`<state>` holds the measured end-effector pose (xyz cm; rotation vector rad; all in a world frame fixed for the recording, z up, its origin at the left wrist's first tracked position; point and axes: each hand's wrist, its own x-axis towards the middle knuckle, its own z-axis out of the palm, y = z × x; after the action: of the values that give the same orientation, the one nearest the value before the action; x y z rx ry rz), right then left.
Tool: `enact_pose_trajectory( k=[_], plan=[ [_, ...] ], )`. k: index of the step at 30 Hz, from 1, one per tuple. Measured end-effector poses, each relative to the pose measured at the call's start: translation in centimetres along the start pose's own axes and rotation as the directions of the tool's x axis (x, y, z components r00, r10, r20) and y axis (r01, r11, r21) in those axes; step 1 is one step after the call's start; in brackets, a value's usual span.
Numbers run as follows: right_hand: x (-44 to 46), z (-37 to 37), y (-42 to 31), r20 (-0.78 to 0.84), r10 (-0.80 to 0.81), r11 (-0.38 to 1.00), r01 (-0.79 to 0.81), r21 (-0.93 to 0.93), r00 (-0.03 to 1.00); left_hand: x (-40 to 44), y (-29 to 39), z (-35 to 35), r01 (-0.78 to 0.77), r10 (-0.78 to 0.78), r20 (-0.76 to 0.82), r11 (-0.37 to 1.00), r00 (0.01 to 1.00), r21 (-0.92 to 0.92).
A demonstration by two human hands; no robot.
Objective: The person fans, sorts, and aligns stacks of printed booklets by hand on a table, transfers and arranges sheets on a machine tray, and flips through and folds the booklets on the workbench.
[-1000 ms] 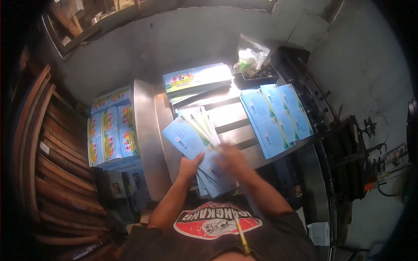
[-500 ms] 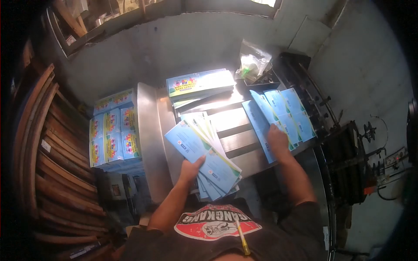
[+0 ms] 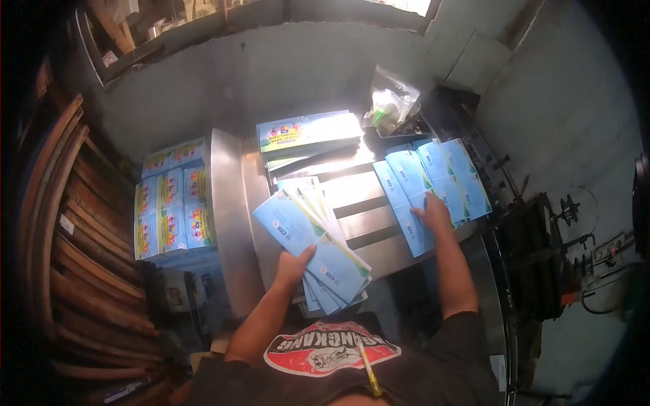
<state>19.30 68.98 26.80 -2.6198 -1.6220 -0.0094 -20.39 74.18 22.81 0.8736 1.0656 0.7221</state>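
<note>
A fanned bundle of blue printed booklet covers point(image 3: 308, 237) with green and white edges lies at a slant over the metal table's front. My left hand point(image 3: 296, 264) grips its lower left side, thumb on top and fingers hidden underneath. To the right, overlapping blue covers point(image 3: 443, 179) are spread in a row, the leftmost one reaching toward the table's front edge. My right hand point(image 3: 435, 213) rests on these covers, thumb stretched out to the left and apart from the fingers.
Behind the bundle sits a stack of colourful printed booklets point(image 3: 308, 132) on the slatted metal table point(image 3: 362, 220). More booklet stacks point(image 3: 172, 203) stand left of a raised metal side panel point(image 3: 230, 216). A clear plastic bag point(image 3: 393, 98) lies at the back; dark machinery point(image 3: 542, 243) stands right.
The cover that my right hand held tilted up now lies flatter among the spread row. My right thumb has moved away from the fingers. My left hand keeps its grip on the bundle.
</note>
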Motion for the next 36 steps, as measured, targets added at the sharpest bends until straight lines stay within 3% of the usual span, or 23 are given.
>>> enact_pose_trajectory(
  k=[2,4,5,7,9,11,12,13,14,15,17,19,21,24,26,28,29,30,31,32,33,35,36],
  plan=[
    [-0.3,0.4,-0.1,0.038,0.013,1.000,-0.014,0.027,0.999,-0.2,-0.1,-0.1,0.004,-0.004,0.011,1.000,1.000,-0.012],
    [0.3,1.5,-0.8,0.051,-0.122,0.952,0.131,-0.275,0.991,0.2,-0.3,-0.3,0.015,-0.015,0.020,1.000,1.000,0.000],
    [0.3,1.7,-0.7,0.047,-0.123,0.953,0.132,-0.274,0.991,0.2,-0.4,-0.4,0.010,-0.010,0.019,1.000,1.000,0.001],
    [-0.6,-1.4,-3.1,-0.192,-0.149,0.974,0.110,-0.199,0.970,0.5,-0.6,-0.6,-0.016,0.016,0.000,0.994,1.000,0.111],
    [-2.3,-3.1,-6.2,-0.238,-0.179,0.974,0.138,-0.180,0.955,0.3,-0.4,-0.3,-0.002,0.003,-0.010,0.998,1.000,0.068],
    [-5.5,-3.8,-10.2,-0.164,-0.417,0.909,0.411,-0.075,0.894,-0.1,0.4,0.1,0.011,-0.011,-0.001,0.999,1.000,0.041],
    [-6.6,-1.5,-12.4,-0.145,-0.442,0.892,0.451,0.032,0.885,-0.4,1.1,0.4,0.039,-0.039,-0.017,0.999,0.999,0.022],
    [-8.9,-4.2,-16.7,-0.022,-0.413,0.899,0.411,0.149,0.911,-0.7,1.2,0.6,0.076,-0.076,-0.034,0.997,0.997,0.006],
    [-10.2,-0.7,-18.4,0.066,-0.435,0.871,0.402,0.281,0.898,-0.8,1.1,0.6,0.082,-0.082,-0.029,0.997,0.996,0.012],
    [-11.4,-2.5,-20.6,0.245,-0.560,0.815,0.472,0.337,0.792,-0.8,1.1,0.6,0.052,-0.052,-0.002,0.999,0.999,-0.011],
    [-11.5,-1.5,-20.5,0.092,-0.607,0.713,0.490,0.502,0.789,-0.5,0.8,0.6,0.020,-0.019,0.019,0.999,1.000,-0.038],
    [-9.1,2.8,-15.4,-0.262,-0.281,0.883,0.356,0.307,0.923,-0.6,0.0,0.6,-0.034,0.034,0.011,0.999,0.999,0.008],
    [-5.8,1.8,-10.0,-0.369,-0.074,0.995,0.096,0.042,0.927,-0.7,0.2,0.5,-0.010,0.010,0.005,1.000,1.000,-0.006],
    [-4.0,2.6,-5.2,-0.230,-0.067,0.997,0.072,0.015,0.971,-0.3,0.4,0.4,0.011,-0.011,0.022,1.000,1.000,0.012],
    [-3.6,3.8,-4.4,-0.114,-0.238,0.971,0.232,-0.057,0.965,-0.7,1.2,0.6,0.026,-0.030,0.059,0.998,0.998,0.061],
    [-4.6,1.5,-7.5,-0.189,-0.301,0.949,0.314,0.043,0.935,0.3,0.1,0.8,0.023,-0.029,0.059,0.995,0.998,0.099],
    [-5.5,0.9,-9.9,-0.137,-0.312,0.945,0.322,0.052,0.940,0.9,-0.1,1.2,0.016,-0.024,0.055,0.991,0.998,0.129],
    [-6.9,-0.8,-12.8,0.018,-0.309,0.903,0.287,0.321,0.951,0.7,0.5,2.0,0.017,-0.025,0.059,0.992,0.998,0.128],
    [-8.8,-2.6,-16.2,0.137,-0.266,0.871,0.177,0.459,0.954,0.1,1.8,3.2,0.053,-0.056,0.012,0.985,0.998,0.164],
    [-10.0,-1.8,-17.8,0.160,-0.484,0.782,0.342,0.522,0.861,-0.1,2.5,3.9,0.090,-0.085,-0.035,0.976,0.996,0.200],
    [-10.8,-2.6,-18.2,0.050,-0.643,0.616,0.477,0.627,0.764,0.3,1.9,3.8,0.091,-0.086,-0.031,0.975,0.996,0.205],
    [-8.7,-0.8,-15.6,0.070,-0.337,0.694,0.197,0.692,0.939,1.4,-0.3,3.2,0.023,-0.024,0.074,1.000,0.997,0.010],
    [-6.8,0.5,-12.8,-0.046,-0.152,0.788,0.149,0.598,0.987,1.5,-0.3,3.2,0.039,-0.039,0.073,0.999,0.997,0.005]
  ],
)
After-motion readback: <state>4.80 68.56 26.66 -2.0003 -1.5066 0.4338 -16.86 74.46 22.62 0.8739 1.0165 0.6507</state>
